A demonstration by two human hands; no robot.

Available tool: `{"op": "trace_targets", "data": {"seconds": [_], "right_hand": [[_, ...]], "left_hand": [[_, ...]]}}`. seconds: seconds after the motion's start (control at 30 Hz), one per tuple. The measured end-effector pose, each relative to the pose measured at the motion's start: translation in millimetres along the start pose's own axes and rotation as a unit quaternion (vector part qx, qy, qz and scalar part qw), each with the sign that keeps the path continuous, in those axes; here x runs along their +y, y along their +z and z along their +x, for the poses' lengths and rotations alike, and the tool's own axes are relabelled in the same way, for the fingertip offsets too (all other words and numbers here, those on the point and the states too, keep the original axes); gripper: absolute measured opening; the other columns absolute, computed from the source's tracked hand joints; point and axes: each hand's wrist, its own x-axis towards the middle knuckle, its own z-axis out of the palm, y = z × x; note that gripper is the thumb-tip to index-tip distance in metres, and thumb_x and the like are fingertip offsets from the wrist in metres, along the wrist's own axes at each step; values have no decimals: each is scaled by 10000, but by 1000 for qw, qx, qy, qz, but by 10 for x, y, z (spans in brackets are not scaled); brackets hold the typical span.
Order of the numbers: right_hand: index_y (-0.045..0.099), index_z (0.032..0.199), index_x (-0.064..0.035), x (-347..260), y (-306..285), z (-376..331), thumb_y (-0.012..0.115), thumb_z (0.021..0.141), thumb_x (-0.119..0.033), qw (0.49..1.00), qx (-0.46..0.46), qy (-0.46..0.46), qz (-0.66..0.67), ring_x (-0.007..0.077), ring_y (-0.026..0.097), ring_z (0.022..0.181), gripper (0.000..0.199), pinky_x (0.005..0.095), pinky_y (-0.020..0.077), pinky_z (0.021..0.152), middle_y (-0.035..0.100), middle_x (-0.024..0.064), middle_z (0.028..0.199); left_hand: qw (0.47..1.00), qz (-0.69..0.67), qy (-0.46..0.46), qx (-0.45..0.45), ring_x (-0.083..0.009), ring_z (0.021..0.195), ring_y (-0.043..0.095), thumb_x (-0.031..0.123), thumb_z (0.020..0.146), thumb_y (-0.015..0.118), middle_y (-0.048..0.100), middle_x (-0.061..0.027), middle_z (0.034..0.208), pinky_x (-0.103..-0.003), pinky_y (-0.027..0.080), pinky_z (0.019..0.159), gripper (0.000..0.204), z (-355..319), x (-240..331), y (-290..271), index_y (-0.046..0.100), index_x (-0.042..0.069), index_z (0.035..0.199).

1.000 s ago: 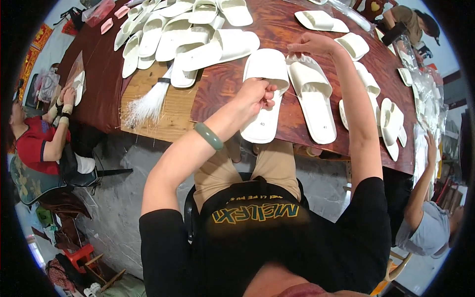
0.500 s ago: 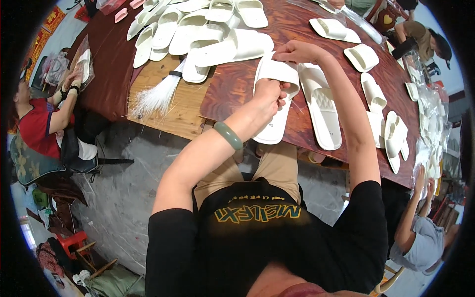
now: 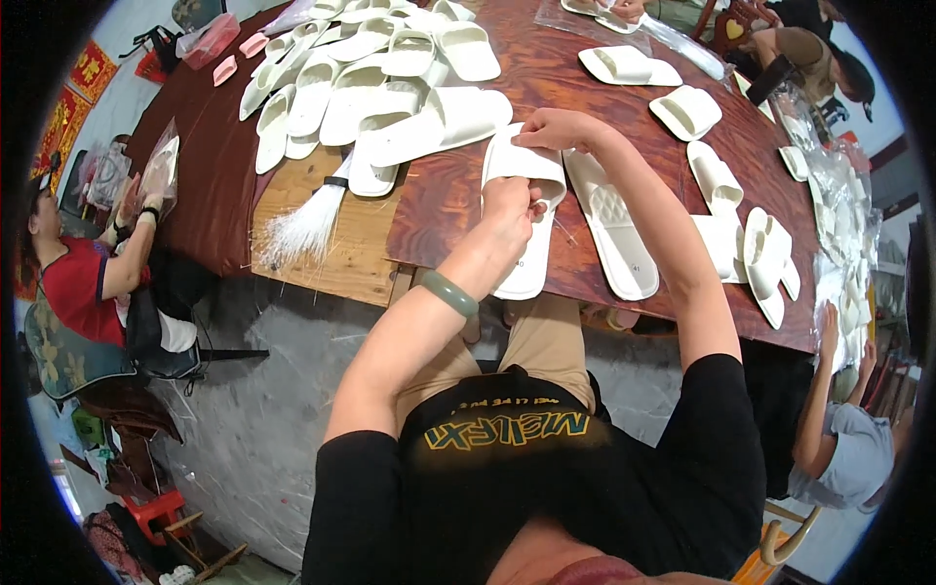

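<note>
Wooden table crowded; left hand, right hand gripping white slipper, could slide off the edge.

Right hand has moved from the table beyond the slipper onto its far end, now gripping the strap edge. Left hand stays mid-slipper but sits further up. Slipper has turned slightly, toe end nearer the flat sole.
</note>
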Motion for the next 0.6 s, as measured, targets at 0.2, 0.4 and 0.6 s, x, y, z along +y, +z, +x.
{"op": "trace_targets", "data": {"seconds": [0.2, 0.4, 0.6], "right_hand": [[655, 901, -8, 351, -77, -22, 560, 802, -400, 994, -3, -104, -30, 200, 550, 659, 415, 381, 444, 614, 641, 96, 785], [648, 699, -37, 310, -9, 456, 612, 742, -217, 989, -81, -115, -40, 149, 448, 524, 189, 319, 347, 453, 550, 47, 599], [719, 913, -106, 796, -216, 248, 640, 704, -60, 980, -74, -111, 150, 148, 529, 580, 228, 306, 405, 512, 625, 13, 702]], "left_hand": [[996, -24, 37, -72, -118, 558, 462, 5, 856, 486, 551, -40, 768, -305, 410, 526, 126, -71, -73, 76, 547, 49, 957], [984, -40, 22, -172, -103, 590, 416, 17, 879, 475, 528, -29, 809, -267, 361, 541, 132, 320, -29, -382, 534, 56, 991], [970, 43, -39, -235, -109, 583, 451, 49, 900, 460, 560, -63, 825, -275, 400, 543, 119, 15, -5, -211, 514, -6, 991]]}}
